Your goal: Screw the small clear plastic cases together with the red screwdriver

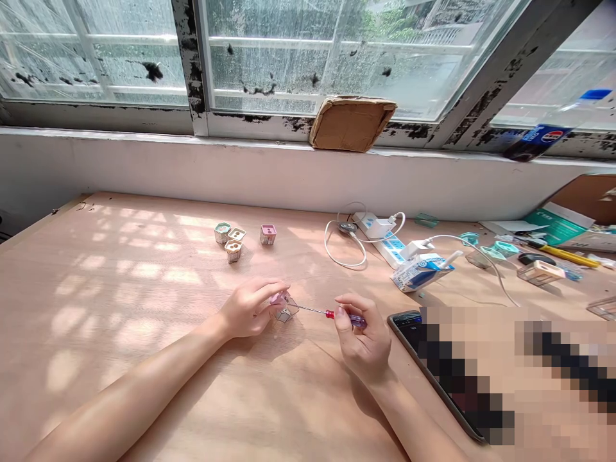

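Note:
My left hand [250, 308] grips a small clear plastic box with a pink top [286, 308] from the left side, fingers wrapped over its top. My right hand [363, 337] holds a small screwdriver [327, 314] with a red and purple handle, its thin metal shaft reaching left to the box. Behind my hands, four similar small boxes stand on the plywood table [120, 308]: a green-topped one [222, 232], a beige-topped one [236, 234], one with holes in its top [233, 251], and a pink-topped one [268, 234].
A white power strip [385, 247] with white chargers and cables lies to the right, beside a blue-and-white carton [421, 273]. A phone [409, 327] sits at right, next to a pixelated patch. Further right lie teal parts and a yellow-handled tool [563, 255]. A window runs along the back.

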Action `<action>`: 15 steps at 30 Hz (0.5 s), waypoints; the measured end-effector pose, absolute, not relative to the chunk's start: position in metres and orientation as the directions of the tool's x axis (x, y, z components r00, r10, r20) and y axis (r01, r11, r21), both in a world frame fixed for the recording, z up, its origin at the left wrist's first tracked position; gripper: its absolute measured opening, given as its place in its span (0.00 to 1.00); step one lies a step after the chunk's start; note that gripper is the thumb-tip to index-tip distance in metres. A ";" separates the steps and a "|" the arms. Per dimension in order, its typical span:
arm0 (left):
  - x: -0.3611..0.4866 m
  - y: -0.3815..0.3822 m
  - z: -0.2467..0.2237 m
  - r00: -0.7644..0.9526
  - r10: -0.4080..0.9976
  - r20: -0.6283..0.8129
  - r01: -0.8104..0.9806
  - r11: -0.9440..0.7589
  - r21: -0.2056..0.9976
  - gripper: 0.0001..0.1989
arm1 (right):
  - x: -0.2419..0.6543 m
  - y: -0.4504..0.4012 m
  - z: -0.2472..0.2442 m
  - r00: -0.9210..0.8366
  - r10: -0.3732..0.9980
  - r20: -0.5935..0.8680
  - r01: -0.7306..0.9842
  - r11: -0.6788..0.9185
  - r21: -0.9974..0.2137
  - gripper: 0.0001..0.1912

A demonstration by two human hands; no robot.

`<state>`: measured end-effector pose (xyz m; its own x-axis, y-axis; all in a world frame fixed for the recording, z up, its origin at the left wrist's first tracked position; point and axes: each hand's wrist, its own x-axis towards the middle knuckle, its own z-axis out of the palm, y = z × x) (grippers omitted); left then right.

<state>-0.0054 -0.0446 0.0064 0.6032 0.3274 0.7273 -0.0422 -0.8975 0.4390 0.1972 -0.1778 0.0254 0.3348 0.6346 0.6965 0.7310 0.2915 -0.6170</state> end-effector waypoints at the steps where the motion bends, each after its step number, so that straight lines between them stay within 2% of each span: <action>1: -0.005 -0.045 0.007 0.602 0.324 0.729 -0.045 -0.899 0.436 0.20 | 0.197 -0.177 0.025 0.329 0.640 0.694 0.729 0.295 -0.618 0.04; 7: -0.006 -0.046 0.010 0.584 0.333 0.740 -0.061 -0.891 0.449 0.19 | 0.196 -0.177 0.025 0.308 0.647 0.697 0.720 0.321 -0.615 0.04; 15: -0.005 -0.046 0.013 0.591 0.332 0.735 -0.095 -0.876 0.472 0.19 | 0.198 -0.180 0.027 0.363 0.621 0.695 0.736 0.267 -0.623 0.04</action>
<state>-0.0051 -0.0461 0.0130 0.5909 0.3323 0.7351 -0.0946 -0.8764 0.4723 0.1978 -0.1797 0.0267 0.3628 0.6210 0.6948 0.7358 0.2666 -0.6225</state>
